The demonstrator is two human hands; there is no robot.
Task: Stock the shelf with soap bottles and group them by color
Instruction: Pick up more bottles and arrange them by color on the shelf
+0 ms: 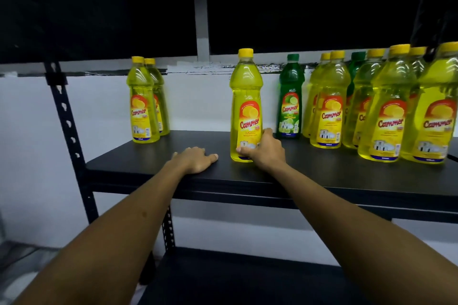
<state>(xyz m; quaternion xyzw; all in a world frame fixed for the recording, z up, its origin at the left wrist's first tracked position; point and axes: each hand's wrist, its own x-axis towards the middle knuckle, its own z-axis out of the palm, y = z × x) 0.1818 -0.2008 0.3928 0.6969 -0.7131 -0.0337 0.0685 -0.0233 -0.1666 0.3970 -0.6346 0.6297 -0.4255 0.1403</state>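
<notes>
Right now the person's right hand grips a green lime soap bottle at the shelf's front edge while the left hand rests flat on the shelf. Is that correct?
Not quite. The head view shows the right hand gripping a yellow lemon soap bottle, not a green one. The left hand does rest flat on the shelf.

Beyond our hands we see a white painted wall (198,101); above it hangs a dark black backdrop (297,2).

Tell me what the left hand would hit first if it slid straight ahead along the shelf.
Probably nothing: the left hand lies flat on the black shelf board, fingers pointing toward the bare stretch before the white wall, though depth is uncertain.
</notes>
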